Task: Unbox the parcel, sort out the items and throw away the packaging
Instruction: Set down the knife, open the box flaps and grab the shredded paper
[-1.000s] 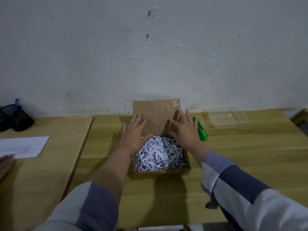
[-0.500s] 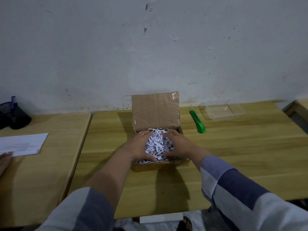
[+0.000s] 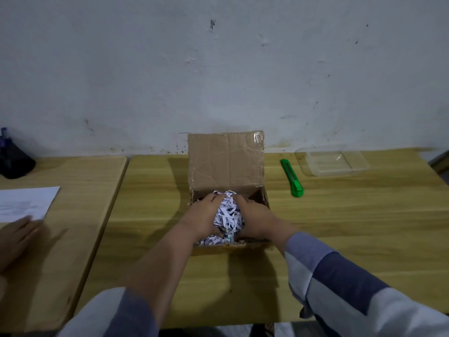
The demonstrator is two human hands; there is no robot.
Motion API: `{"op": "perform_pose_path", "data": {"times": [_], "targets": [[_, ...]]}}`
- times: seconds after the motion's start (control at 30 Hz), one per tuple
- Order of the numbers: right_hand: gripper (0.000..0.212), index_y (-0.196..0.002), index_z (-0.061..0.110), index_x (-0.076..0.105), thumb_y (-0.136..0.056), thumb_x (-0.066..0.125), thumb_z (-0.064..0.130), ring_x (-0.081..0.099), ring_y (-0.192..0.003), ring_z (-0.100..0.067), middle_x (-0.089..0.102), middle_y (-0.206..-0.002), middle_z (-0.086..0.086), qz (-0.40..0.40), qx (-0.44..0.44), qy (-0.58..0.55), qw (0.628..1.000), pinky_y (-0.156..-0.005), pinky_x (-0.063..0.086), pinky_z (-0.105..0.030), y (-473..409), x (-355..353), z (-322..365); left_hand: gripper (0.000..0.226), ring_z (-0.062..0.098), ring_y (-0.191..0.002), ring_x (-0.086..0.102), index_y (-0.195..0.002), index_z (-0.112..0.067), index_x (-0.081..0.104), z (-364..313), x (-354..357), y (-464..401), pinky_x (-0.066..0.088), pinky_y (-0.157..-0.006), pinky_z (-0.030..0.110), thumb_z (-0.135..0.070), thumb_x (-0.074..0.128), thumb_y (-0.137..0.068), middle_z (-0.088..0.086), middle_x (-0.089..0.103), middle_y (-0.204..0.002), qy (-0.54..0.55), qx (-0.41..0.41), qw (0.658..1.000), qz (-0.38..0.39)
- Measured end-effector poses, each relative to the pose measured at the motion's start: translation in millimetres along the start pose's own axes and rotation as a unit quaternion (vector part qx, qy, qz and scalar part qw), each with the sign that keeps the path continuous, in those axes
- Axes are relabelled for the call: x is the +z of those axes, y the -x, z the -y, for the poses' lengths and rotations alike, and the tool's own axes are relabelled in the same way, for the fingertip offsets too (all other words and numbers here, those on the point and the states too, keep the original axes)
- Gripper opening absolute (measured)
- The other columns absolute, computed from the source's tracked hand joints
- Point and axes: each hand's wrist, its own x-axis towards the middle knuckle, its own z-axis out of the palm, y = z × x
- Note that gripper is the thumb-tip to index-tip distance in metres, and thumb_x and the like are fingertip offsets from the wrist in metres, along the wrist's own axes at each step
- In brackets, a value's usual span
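From the head camera, the cardboard box [image 3: 228, 246] is being seen near the middle of the table [image 3: 340, 227], its lid flap standing upright toward the back edge. The shredded paper [image 3: 228, 217] is being pressed into a bundle inside the box — the left hand [image 3: 202, 218] is cupped closed against one side of it, the right hand [image 3: 255, 220] against the other. Loose shreds are lying along the box's front wall.

The opening step is judged done; the filling is only now being cleared, no items are being shown yet, and sorting and binning are all left.

A green box cutter [image 3: 292, 177] is lying right of the box, a clear plastic tray [image 3: 332, 162] beyond it toward the back right corner. Bare wood is being left open on both sides and along the front edge — ample room for lifting the bundle out. On the neighbouring table, a sheet of paper [image 3: 26, 201] is being touched by another person's hand [image 3: 17, 235].
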Motion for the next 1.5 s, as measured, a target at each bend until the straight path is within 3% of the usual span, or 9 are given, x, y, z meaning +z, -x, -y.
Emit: {"op": "perform_pose_path", "data": {"times": [0.3,0.5,0.73,0.87,1.03,1.17,1.33,1.5], "targets": [[0.1,-0.141,0.019,0.021,-0.063,0.082,0.034,0.06,-0.108,-0.031,0.061,-0.122,-0.01,-0.036,0.007,-0.022,0.999,-0.089,0.051,-0.039,0.2,6.9,-3.3,0.08,0.026,-0.123,0.049,-0.141,-0.022,0.04,-4.2,4.7,3.9,0.041,-0.1,0.034,-0.004,0.075,-0.072,0.006,0.051,-0.136,0.112,-0.005,0.99,-0.08],[0.094,-0.14,0.019,0.024,-0.066,0.079,0.037,0.062,-0.105,-0.028,0.064,-0.119,-0.007,-0.057,0.015,-0.085,0.995,-0.086,0.049,-0.034,8.4,-2.4,6.7,0.083,0.021,-0.121,0.051,-0.139,-0.026,0.045,-8.4,1.3,10.7,0.042,-0.1,0.032,-0.011,0.083,-0.066,0.003,0.054,-0.134,0.191,-0.007,0.976,-0.103],[0.098,-0.142,0.017,0.023,-0.063,0.082,0.021,0.063,-0.101,-0.028,0.065,-0.116,-0.008,-0.101,0.007,-0.086,0.991,-0.073,0.044,-0.028,27.0,-32.2,14.9,0.084,0.019,-0.119,0.053,-0.139,-0.029,0.045,-19.7,-26.3,15.0,0.041,-0.095,0.028,-0.017,0.085,-0.067,0.0,0.057,-0.131,0.207,0.03,0.97,-0.125],[0.104,-0.144,0.019,0.019,-0.062,0.083,0.02,0.063,-0.102,-0.029,0.064,-0.117,-0.009,-0.146,0.02,-0.109,0.983,-0.082,0.052,-0.038,44.9,-60.3,6.3,0.085,0.017,-0.115,0.054,-0.14,-0.027,0.044,-45.5,-49.3,3.0,0.04,-0.09,0.026,-0.017,0.085,-0.066,0.002,0.058,-0.13,0.186,0.06,0.972,-0.133],[0.092,-0.14,0.016,0.029,-0.064,0.082,0.017,0.06,-0.108,-0.03,0.061,-0.123,-0.01,-0.189,0.037,-0.101,0.976,-0.075,0.04,-0.026,81.0,-92.5,-30.4,0.071,0.017,-0.109,0.058,-0.13,-0.023,0.056,-101.1,-62.4,-15.9,0.04,-0.084,0.022,-0.01,0.084,-0.066,0.004,0.064,-0.121,0.187,0.124,0.964,-0.143],[0.094,-0.139,0.018,0.03,-0.061,0.082,0.019,0.059,-0.108,-0.03,0.061,-0.123,-0.009,-0.211,0.056,-0.1,0.971,-0.076,0.045,-0.03,113.0,-105.8,-77.2,0.072,0.02,-0.104,0.062,-0.127,-0.026,0.058,-153.1,-49.7,-38.9,0.05,-0.089,0.037,-0.016,0.086,-0.062,0.002,0.067,-0.115,0.19,0.149,0.961,-0.137],[0.091,-0.137,0.017,0.031,-0.062,0.082,0.022,0.062,-0.104,-0.027,0.062,-0.12,-0.007,-0.207,0.067,-0.132,0.967,-0.081,0.051,-0.038,153.6,-107.5,-150.7,0.081,0.023,-0.112,0.057,-0.136,-0.027,0.05,-226.7,-11.7,-71.8,0.045,-0.088,0.029,-0.016,0.085,-0.063,0.004,0.061,-0.126,0.167,0.136,0.967,-0.133],[0.089,-0.137,0.019,0.033,-0.063,0.081,0.027,0.061,-0.106,-0.025,0.061,-0.123,-0.003,-0.178,0.065,-0.139,0.972,-0.077,0.046,-0.031,181.5,-89.1,-224.4,0.086,0.02,-0.125,0.05,-0.141,-0.026,0.043,-279.5,45.9,-96.3,0.041,-0.102,0.033,-0.015,0.084,-0.065,0.001,0.054,-0.137,0.184,0.11,0.971,-0.102]]}}
